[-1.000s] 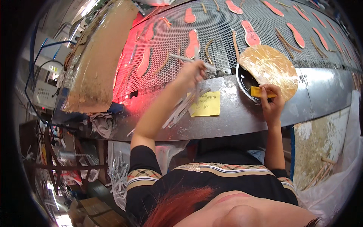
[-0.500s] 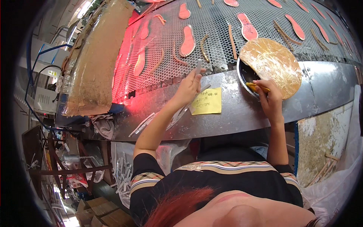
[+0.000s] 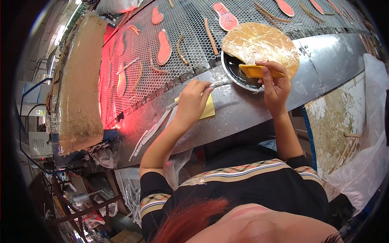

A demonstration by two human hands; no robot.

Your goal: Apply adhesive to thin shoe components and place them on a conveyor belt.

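Left hand [image 3: 193, 101] pinches a thin, pale strip [image 3: 198, 92] between fingers and thumb, holding it low over the steel table [image 3: 243, 109]. Strip runs on toward the black bowl [image 3: 233, 73], its far end lying near the bowl's rim. Under the hand, a yellow paper note [image 3: 210, 108] sits flat on the table, partly covered by the fingers.

Right hand [image 3: 275, 87] closed around a yellow scraper [image 3: 255, 71], blade held roughly level at the near rim of the bowl. Whether the blade touches the rim, cannot tell. Bowl is dark inside; a round tan lid [image 3: 261, 42] wrapped in crinkled film sits tilted over its far side, covering most of it.

Beyond the table, a mesh belt [image 3: 186, 24] carries red insole shapes [image 3: 164, 46] and narrow tan strips [image 3: 208, 30], spaced apart. Left part of the belt glows red. Further left, a long board [image 3: 79, 85] crusted with tan residue stands along the belt's edge.

On the table to the left of the held strip, several more pale strips [image 3: 150, 131] lie loose, fanned toward the edge. Person wears a black short-sleeved top with a checked band across the shoulders.
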